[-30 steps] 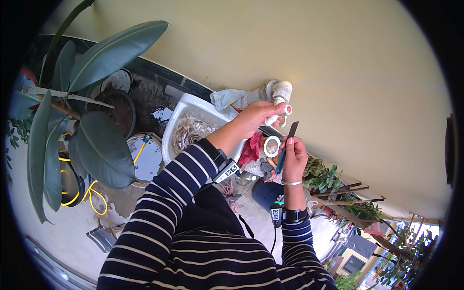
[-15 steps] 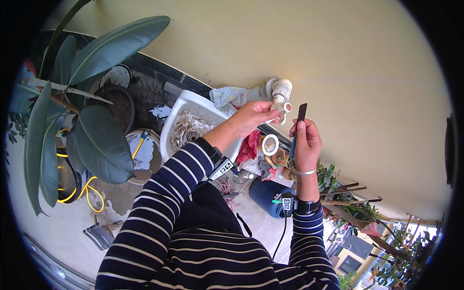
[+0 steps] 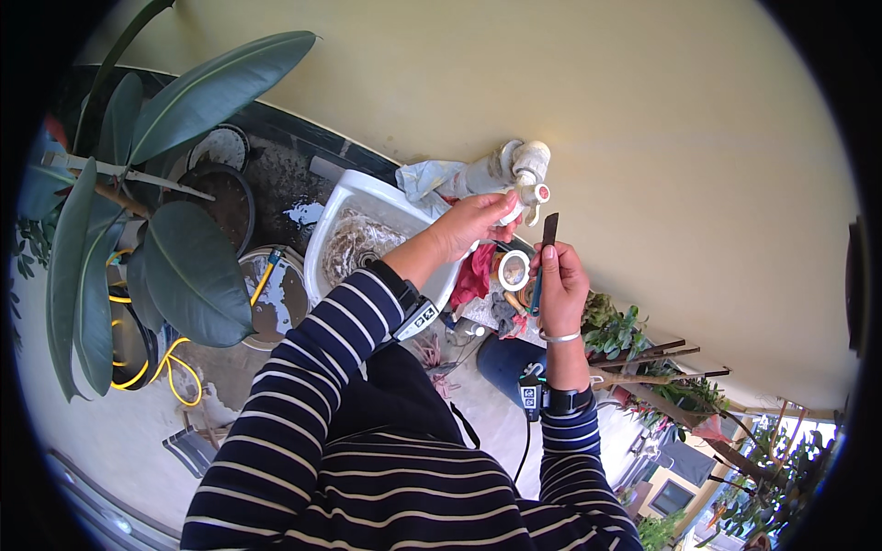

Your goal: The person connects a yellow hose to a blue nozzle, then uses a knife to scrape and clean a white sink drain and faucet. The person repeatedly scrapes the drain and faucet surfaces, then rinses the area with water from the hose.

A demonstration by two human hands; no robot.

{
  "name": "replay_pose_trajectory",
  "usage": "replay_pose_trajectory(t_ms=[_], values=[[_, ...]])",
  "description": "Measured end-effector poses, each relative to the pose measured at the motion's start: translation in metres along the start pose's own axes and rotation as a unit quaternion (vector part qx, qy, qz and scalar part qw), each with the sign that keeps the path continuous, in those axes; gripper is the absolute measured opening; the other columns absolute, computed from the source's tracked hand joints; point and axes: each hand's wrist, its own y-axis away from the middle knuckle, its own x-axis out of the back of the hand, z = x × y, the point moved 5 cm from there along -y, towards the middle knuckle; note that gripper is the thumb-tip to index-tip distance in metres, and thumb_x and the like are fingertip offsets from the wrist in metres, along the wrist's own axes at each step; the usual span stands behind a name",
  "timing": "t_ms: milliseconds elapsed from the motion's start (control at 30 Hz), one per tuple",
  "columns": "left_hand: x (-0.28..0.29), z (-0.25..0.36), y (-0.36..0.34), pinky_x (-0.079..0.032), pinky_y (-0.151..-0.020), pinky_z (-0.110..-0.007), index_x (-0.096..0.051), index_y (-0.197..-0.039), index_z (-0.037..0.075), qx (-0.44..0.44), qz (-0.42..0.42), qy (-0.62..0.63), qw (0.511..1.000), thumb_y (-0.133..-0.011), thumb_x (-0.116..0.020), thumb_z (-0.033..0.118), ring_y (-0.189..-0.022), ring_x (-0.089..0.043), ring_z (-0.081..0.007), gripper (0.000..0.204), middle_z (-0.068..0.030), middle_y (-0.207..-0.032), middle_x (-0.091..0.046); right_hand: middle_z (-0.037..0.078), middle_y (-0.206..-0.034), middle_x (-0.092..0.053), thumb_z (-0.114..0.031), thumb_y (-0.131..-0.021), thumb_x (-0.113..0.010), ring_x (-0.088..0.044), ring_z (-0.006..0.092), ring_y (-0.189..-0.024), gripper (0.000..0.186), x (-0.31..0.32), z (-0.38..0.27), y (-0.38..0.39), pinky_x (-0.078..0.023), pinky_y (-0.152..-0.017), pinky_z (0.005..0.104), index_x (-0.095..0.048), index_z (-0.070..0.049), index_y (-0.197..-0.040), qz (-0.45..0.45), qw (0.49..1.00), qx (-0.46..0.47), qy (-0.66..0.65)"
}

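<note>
A white plastic tap [image 3: 530,195] with a reddish disc on its end sits below a stained white pipe elbow [image 3: 531,158] by the wall. My left hand [image 3: 475,223] is closed on a white part of this tap, thumb uppermost; some fingers are hidden behind it. Just right of the tap, my right hand [image 3: 562,286] grips a knife-like tool [image 3: 550,229] with a dark flat blade pointing up and a blue-green handle running down beside the palm. The blade and the tap are apart. A white washbasin [image 3: 323,230], dirty inside, lies under my left forearm.
Grey plastic sheeting [image 3: 424,182] hangs around the pipe. Beyond the basin stand a bucket of murky water [image 3: 292,312] and a large-leafed plant [image 3: 197,275]. A red cloth [image 3: 473,275], a round white-rimmed container [image 3: 513,270] and a blue drum [image 3: 505,369] are below my hands.
My right hand has moved left and slightly down with the tool, bringing the blade nearer the tap's lower side. My left hand stays at the tap, its fingers shifted slightly left.
</note>
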Motion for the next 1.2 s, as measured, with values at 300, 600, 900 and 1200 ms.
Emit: replay_pose_trajectory(t_ms=[300, 600, 900, 1200], values=[[0.003, 0.002, 0.013, -0.048, -0.104, -0.04, -0.062, -0.118, 0.003, -0.01, -0.036, 0.13, 0.991, -0.103, -0.057, 0.029, -0.099, -0.061, -0.0152, 0.03, -0.0041, -0.107, -0.063, 0.0, -0.081, -0.061, -0.016, -0.105, -0.054, -0.054, 0.0077, -0.072, 0.019, 0.01, 0.02, 0.02, -0.046, -0.067, 0.0229, -0.062, 0.0, -0.103, -0.004, 0.999, -0.026, -0.041], [-0.004, 0.001, 0.013, -0.047, -0.102, -0.037, -0.062, -0.12, 0.002, -0.059, 0.023, 0.03, 0.998, -0.103, -0.056, 0.034, -0.1, -0.06, -0.0137, 0.036, -0.0034, -0.106, -0.063, 0.0, -0.081, -0.061, -0.012, -0.104, -0.055, -0.054, 0.0067, -0.071, 0.016, 0.019, 0.037, 0.035, -0.046, -0.066, 0.0219, -0.063, 0.001, -0.099, 0.007, 1.0, -0.024, -0.001], [-0.01, 0.022, 0.017, -0.049, -0.086, -0.032, -0.066, -0.111, 0.0, -0.077, 0.178, -0.413, 0.89, -0.107, -0.046, 0.034, -0.091, -0.061, -0.013, 0.04, -0.0048, -0.094, -0.066, 0.0, -0.079, -0.06, -0.013, -0.104, -0.055, -0.055, 0.0082, -0.071, 0.016, 0.026, 0.05, 0.053, -0.047, -0.067, 0.0232, -0.062, 0.0, -0.1, 0.017, 0.998, -0.042, -0.037], [-0.102, 0.073, 0.023, -0.051, -0.071, -0.05, -0.063, -0.09, 0.0, -0.113, 0.233, -0.814, 0.52, -0.101, -0.05, 0.025, -0.08, -0.066, -0.0401, 0.03, -0.0201, -0.083, -0.067, -0.001, -0.073, -0.06, -0.014, -0.103, -0.057, -0.055, 0.0058, -0.064, 0.017, 0.07, 0.139, 0.107, -0.046, -0.059, 0.0226, -0.062, -0.001, -0.093, 0.097, 0.987, -0.127, 0.018]])
